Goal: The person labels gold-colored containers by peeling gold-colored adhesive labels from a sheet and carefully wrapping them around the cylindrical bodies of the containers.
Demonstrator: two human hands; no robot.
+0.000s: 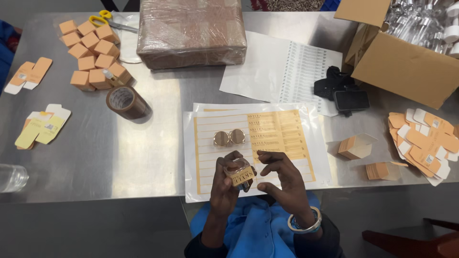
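My left hand (224, 184) holds a small clear glass jar (240, 174) with an orange label stuck on its side, above the table's near edge. My right hand (282, 179) hovers just right of the jar, fingers curled and apart, thumb near the label. Under the hands lies a yellow-orange label sheet (282, 134) on white backing. Two round gold lids (229, 137) rest on that sheet, just beyond the jar.
Metal table (119, 157). Folded orange boxes (93, 50) and brown tape roll (125, 101) at left, flat box blanks (428, 143) at right, an open little box (355, 147), a plastic-wrapped brown parcel (191, 31), a cardboard carton (406, 67) of clear bottles, yellow scissors (107, 20).
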